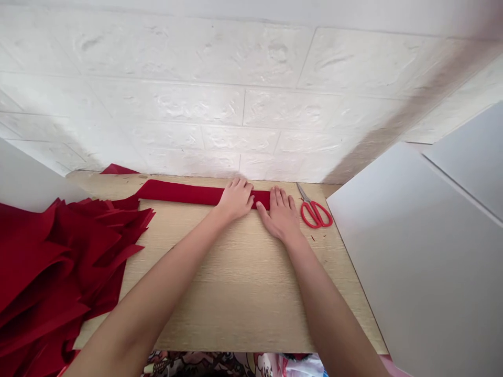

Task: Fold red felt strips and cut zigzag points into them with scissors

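A long folded strip of red felt (pixel 176 191) lies along the far edge of the wooden table (pixel 236 283), close to the wall. My left hand (pixel 236 199) rests on the strip with its fingers curled down against the cloth. My right hand (pixel 281 212) lies flat over the strip's right end, fingers stretched out and pressing it to the table. The two hands sit side by side, almost touching.
Red-handled scissors (pixel 315 212) lie just right of my right hand. A heap of cut red felt pieces (pixel 58 262) fills the left side. White boards (pixel 424 251) stand at the right, another at the far left, and a white brick-pattern wall (pixel 236 104) is behind.
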Demonstrator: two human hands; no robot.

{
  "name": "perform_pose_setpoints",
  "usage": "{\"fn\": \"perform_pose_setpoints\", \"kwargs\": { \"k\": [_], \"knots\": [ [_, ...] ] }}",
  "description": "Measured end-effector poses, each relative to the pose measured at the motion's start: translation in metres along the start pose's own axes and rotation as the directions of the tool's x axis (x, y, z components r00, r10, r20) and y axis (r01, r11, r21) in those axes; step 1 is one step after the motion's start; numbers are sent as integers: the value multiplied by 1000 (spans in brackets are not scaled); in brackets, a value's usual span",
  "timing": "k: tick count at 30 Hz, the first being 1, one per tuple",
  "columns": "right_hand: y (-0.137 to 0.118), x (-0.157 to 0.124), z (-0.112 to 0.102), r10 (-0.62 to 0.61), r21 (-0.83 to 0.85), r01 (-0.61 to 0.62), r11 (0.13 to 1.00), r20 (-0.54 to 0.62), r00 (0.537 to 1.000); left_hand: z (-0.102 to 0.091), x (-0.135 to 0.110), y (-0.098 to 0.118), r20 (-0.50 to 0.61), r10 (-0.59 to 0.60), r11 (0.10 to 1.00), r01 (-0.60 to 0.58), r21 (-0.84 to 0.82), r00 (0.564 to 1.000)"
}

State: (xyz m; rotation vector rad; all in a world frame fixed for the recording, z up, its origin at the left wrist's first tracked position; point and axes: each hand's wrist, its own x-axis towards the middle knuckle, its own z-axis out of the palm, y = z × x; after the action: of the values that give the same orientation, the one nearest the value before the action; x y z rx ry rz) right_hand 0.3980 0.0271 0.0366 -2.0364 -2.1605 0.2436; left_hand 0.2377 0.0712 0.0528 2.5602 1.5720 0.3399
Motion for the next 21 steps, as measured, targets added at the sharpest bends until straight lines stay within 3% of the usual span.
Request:
{"fn": "perform_pose_setpoints", "kwargs": {
  "k": [4,8,15,21],
  "knots": [
    [7,0,4,30,107,-11,994,-176,984,12,-2,-8,-86,-20,998,14,-63,996],
    [18,0,2,157,203,-84,976,-379,912,19,-3,-11,-148,-37,993,19,-120,988],
    [25,2,7,112,173,-41,984,-424,898,17,-1,-12,-141,-40,974,7,-227,989],
    [26,5,5,162,351,9,936,-453,877,13,-2,-14,-138,-37,948,-9,-317,990]
  ]
}}
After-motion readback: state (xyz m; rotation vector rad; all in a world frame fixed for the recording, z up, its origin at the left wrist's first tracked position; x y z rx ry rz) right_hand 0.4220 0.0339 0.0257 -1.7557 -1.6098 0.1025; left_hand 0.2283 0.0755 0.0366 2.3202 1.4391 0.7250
